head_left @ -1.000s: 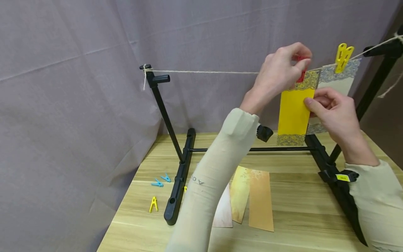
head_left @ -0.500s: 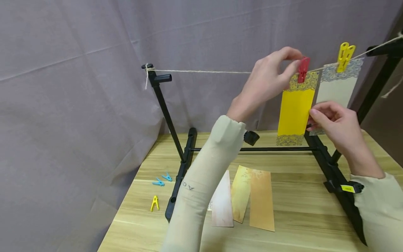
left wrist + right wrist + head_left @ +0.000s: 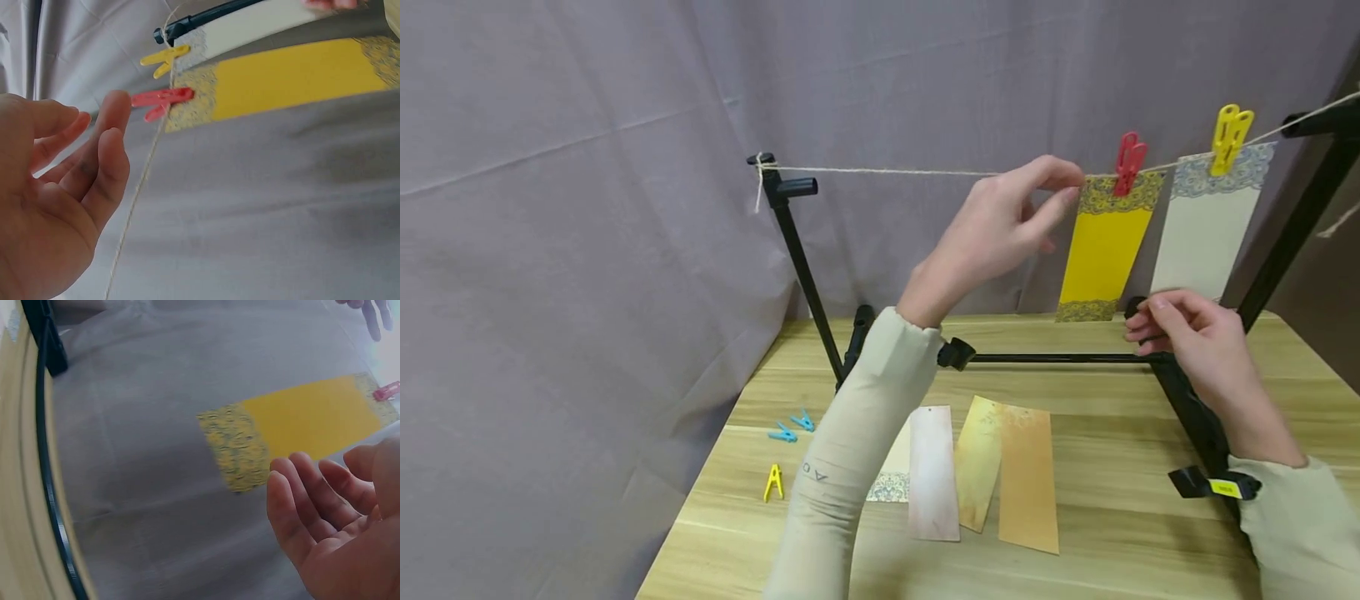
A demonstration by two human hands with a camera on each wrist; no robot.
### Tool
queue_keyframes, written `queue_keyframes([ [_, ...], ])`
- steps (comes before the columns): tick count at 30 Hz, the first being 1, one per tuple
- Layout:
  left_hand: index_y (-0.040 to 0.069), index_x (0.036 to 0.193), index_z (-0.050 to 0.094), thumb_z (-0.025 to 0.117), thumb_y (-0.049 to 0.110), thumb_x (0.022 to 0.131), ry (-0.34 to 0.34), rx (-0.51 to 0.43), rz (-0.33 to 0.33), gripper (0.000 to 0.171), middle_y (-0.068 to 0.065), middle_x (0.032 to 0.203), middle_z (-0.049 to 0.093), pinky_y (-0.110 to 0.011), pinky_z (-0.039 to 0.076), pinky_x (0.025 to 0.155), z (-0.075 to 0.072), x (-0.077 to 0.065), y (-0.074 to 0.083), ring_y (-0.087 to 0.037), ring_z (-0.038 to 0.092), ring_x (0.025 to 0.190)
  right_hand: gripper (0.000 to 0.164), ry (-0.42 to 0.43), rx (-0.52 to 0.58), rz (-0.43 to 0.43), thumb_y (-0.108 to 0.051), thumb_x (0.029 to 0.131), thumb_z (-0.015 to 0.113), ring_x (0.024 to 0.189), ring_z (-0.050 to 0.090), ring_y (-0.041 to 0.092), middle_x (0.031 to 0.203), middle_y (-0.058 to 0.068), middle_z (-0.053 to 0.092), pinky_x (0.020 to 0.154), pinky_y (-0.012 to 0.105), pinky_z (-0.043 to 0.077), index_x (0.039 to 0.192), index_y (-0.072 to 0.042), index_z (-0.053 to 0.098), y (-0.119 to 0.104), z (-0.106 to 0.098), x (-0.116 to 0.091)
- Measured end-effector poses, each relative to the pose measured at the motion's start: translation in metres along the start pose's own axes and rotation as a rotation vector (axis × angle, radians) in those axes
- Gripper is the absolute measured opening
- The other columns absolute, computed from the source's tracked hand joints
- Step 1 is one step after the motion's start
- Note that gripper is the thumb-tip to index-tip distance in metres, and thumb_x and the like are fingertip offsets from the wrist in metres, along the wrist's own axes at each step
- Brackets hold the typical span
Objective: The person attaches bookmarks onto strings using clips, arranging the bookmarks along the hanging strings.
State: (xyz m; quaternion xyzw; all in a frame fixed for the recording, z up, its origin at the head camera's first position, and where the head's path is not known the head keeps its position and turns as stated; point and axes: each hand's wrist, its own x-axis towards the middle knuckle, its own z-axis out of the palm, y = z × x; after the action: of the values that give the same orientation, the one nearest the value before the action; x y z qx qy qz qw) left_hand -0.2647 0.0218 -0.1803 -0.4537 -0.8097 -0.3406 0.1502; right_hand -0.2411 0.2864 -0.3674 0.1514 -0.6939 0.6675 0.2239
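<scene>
A yellow paper card [image 3: 1102,250] with patterned ends hangs from the string [image 3: 880,172], held by a red clothespin [image 3: 1129,164]. To its right hangs a white card [image 3: 1206,233] under a yellow clothespin [image 3: 1231,139]. My left hand [image 3: 1000,221] is just left of the yellow card's top, fingers loosely bent and holding nothing; the left wrist view shows a gap between its fingers and the red clothespin [image 3: 164,97]. Below the cards my right hand [image 3: 1198,346] is held with loosely curled fingers and nothing in them, overlapping the white card's lower end in the head view.
On the wooden table [image 3: 1120,475] lie an orange card [image 3: 1028,483], a yellowish card [image 3: 977,467], a pale card [image 3: 934,475] and a patterned one [image 3: 891,483] partly behind the left sleeve. Two blue clothespins [image 3: 783,432] and a yellow one [image 3: 774,482] lie left of the black stand [image 3: 808,283].
My left hand has let go of the red clothespin and moved left and down. My right hand has released the yellow card's edge and dropped lower. The card hangs from the string, swinging slightly.
</scene>
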Motion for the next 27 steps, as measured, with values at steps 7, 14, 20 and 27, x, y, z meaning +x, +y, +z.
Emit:
queue_keyframes([
  [7,0.013,0.122,0.062,0.053,0.019,0.102,0.024,-0.031,0.003,0.023,0.002,0.12,0.069,-0.015,0.051,0.07,-0.003,-0.02,-0.017,0.0,0.063,0.062,0.031,-0.075,-0.185,0.051,-0.023,0.105,0.045,0.069,0.069,0.012,0.085,-0.004,0.071,0.06,0.023,0.057,0.107,0.005,0.059,0.016,0.008,-0.013],
  [14,0.01,0.117,0.063,0.055,0.018,0.101,0.038,0.011,0.029,0.02,-0.003,0.112,0.072,-0.017,0.051,0.063,-0.002,-0.045,-0.044,-0.003,0.066,0.064,0.031,-0.177,-0.317,0.082,-0.027,0.107,0.039,0.073,0.07,0.014,0.086,-0.003,0.07,0.061,0.027,0.057,0.106,-0.003,0.06,0.03,0.022,-0.02],
  [20,0.011,0.117,0.064,0.054,0.019,0.101,0.034,0.042,-0.01,0.02,-0.001,0.107,0.073,-0.017,0.049,0.062,0.0,-0.066,-0.066,-0.004,0.062,0.066,0.029,-0.262,-0.402,0.117,-0.026,0.106,0.044,0.076,0.069,0.014,0.089,0.002,0.068,0.062,0.031,0.058,0.111,-0.001,0.058,0.043,0.031,-0.026],
  [27,0.013,0.118,0.064,0.051,0.022,0.103,-0.009,0.08,-0.052,0.022,-0.001,0.106,0.073,-0.016,0.05,0.064,0.004,-0.091,-0.09,-0.004,0.064,0.074,0.032,-0.377,-0.399,0.2,-0.027,0.105,0.047,0.078,0.067,0.011,0.092,0.008,0.066,0.063,0.035,0.059,0.116,0.001,0.056,0.054,0.044,-0.028],
])
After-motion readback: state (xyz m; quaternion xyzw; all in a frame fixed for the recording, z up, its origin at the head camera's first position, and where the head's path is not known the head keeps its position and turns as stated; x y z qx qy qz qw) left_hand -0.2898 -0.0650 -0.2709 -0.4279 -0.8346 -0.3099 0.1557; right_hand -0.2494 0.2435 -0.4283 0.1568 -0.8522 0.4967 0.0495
